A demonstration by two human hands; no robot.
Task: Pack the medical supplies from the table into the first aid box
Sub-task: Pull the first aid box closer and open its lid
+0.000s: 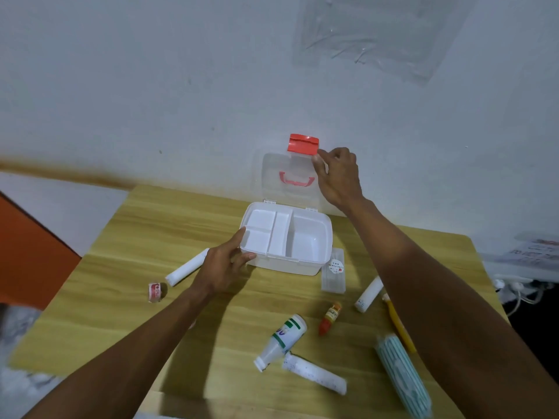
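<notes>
White plastic first aid box (287,240) sits open on the wooden tabletop (151,237), long axis left to right between both hands. Left hand (223,264) braces its near-left corner, fingers spread. Right hand (337,173) pinches the upright clear lid (272,173) beside its red latch (303,143). Three white rolls lie around.

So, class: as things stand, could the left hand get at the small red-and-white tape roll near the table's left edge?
Probably yes. The left hand rests on the first aid box's near-left corner, and the tape roll lies just to its left on bare table. Only a white roll lies nearby, not between them.
</notes>
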